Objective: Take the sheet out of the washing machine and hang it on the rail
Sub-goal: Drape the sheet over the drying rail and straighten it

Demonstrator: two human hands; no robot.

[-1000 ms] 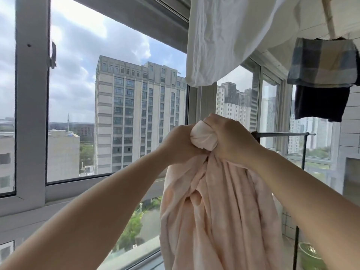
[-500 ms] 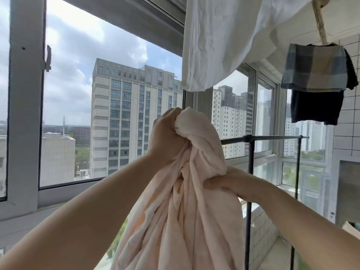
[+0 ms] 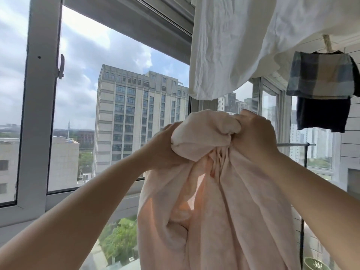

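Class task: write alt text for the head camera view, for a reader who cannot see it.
Both hands, the left hand and the right hand, grip a bunched pale pink sheet held up before a high-rise window. A white sheet and a checked cloth hang overhead, and a metal rail stands behind the right hand.
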